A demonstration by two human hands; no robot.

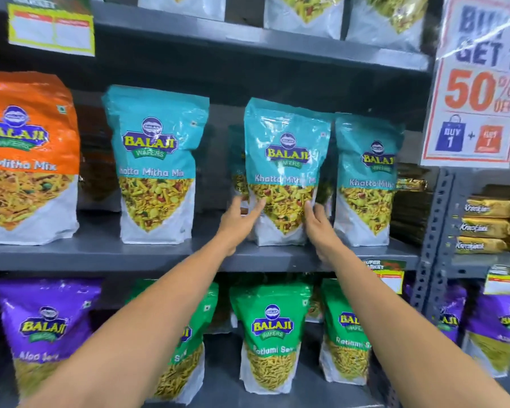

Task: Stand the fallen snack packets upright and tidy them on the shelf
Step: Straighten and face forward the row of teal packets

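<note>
— How's the grey shelf [100, 254]?

— Open gaps either side of the upright middle teal packet [283, 172] (clear window shows yellow mix); its base stands near the front edge.

— And the hands?

— Left hand [240, 217] and right hand [317, 220] press open-fingered against its lower sides, holding it between them.

1. At upper right of the frame we see a "BUY 1 GET 1 50% OFF" sign [477, 83].
2. At right we see stacked gold packs [490, 228].
3. At upper left, a yellow-bordered price tag [52, 32].
</note>
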